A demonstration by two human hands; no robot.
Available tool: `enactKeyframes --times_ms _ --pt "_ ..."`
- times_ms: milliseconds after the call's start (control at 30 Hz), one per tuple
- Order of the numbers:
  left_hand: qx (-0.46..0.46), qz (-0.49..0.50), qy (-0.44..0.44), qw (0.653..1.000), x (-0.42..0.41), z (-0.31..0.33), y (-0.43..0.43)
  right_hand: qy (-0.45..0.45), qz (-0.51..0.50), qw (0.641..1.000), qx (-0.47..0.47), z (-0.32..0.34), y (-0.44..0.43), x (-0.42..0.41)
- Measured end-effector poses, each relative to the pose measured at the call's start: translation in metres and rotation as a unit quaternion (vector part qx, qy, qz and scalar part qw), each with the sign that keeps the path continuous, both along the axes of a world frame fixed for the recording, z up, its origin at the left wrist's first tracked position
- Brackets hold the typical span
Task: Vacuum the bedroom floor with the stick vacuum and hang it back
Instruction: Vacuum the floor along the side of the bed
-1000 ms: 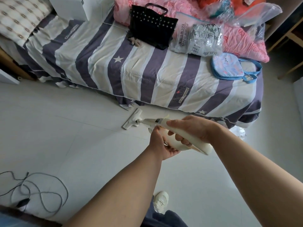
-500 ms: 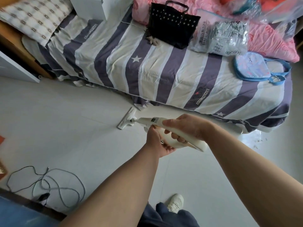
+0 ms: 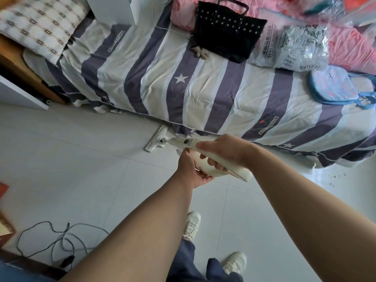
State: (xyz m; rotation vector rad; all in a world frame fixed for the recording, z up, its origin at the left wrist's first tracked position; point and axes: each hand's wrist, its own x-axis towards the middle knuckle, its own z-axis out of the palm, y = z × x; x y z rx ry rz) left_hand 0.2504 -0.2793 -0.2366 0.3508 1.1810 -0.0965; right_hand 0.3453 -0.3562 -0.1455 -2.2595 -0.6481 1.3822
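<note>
Nearest to me, my two off-white sneakers stand on the pale grey tiled floor. A tangled dark power cable lies to their left.

Both forearms extend forward to the cream plastic stick vacuum. Its handle sits directly inside my fingers, and its body slopes down and away to the floor.

1. Left hand: palm up beneath the vacuum body. The fingers curl round its underside in a narrow, closed grip.
2. Right hand: on top of the handle. The fingers wrap fully round it with no gap, and the thumb lies along the upper face behind the small green display.

Further out, the flat white floor head rests on the tiles, its far end touching the hanging edge of the purple-and-cream striped bed sheet. Beyond that, a black studded handbag stands upright on the bed.
</note>
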Motion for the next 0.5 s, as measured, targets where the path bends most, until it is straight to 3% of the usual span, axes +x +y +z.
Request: enactKeyframes --times_ms 500 --pt "-0.052 -0.034 -0.018 0.998 -0.003 0.014 -0.029 0.018 -0.007 1.000 -0.018 0.015 -0.032 0.000"
